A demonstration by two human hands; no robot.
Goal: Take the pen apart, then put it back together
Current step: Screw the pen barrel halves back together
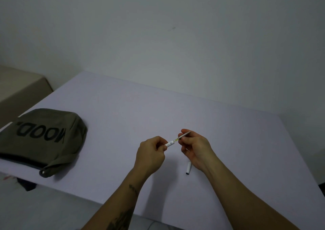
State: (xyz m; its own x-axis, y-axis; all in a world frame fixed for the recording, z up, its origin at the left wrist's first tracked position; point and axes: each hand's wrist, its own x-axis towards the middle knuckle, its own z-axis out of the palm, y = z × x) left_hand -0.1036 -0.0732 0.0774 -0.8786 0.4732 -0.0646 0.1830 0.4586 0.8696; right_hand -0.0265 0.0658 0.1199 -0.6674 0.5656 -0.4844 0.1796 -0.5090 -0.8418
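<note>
Above the table, my left hand (152,153) pinches the white pen barrel (169,143) at its near end. My right hand (194,148) holds the thin refill (183,135), whose grey tip sticks out past my fingers to the upper right. The refill's yellowish end sits at the mouth of the barrel, so the two parts form one slanted line between my hands. A white pen cap (188,167) with a dark end lies on the table, partly hidden under my right wrist.
A pale lilac table (133,110) fills the middle, against a plain wall. An olive fabric pouch (42,138) with black letters and a loop lies at the table's left edge. A beige surface (19,87) sits beyond the left side.
</note>
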